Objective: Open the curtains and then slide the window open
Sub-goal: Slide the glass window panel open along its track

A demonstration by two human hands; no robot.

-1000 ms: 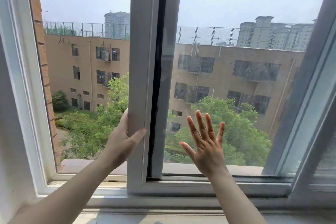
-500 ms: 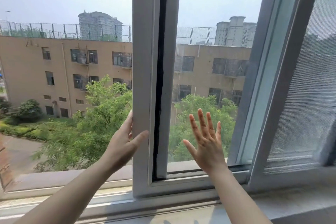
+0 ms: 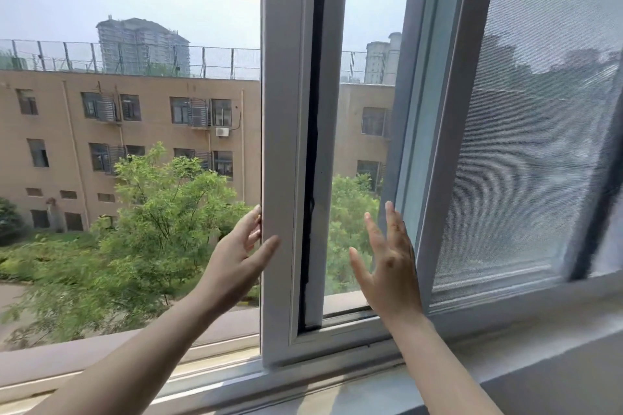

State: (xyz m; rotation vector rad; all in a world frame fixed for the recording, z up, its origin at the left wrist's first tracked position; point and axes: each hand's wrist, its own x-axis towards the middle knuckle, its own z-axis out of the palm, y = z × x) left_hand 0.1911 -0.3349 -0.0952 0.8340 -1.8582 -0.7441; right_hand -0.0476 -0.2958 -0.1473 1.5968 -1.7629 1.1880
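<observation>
A white sliding window sash (image 3: 285, 152) stands upright in the middle of the view, with open air to its left. My left hand (image 3: 236, 263) grips the sash's left edge, fingers behind it and thumb across the front. My right hand (image 3: 387, 266) is spread flat against the narrow strip of glass (image 3: 367, 131) to the right of the sash frame. The sash overlaps a second pane with a grey frame (image 3: 448, 131). No curtain is in view.
A mesh insect screen (image 3: 539, 118) covers the right part of the window. The bottom track and sill (image 3: 209, 377) run along the lower edge. Outside are a tan building (image 3: 135, 131) and green trees (image 3: 161, 219).
The sash has slid to the right with both hands on it. The opening on the left has grown wider, and the glass strip between the sash and the grey frame has narrowed.
</observation>
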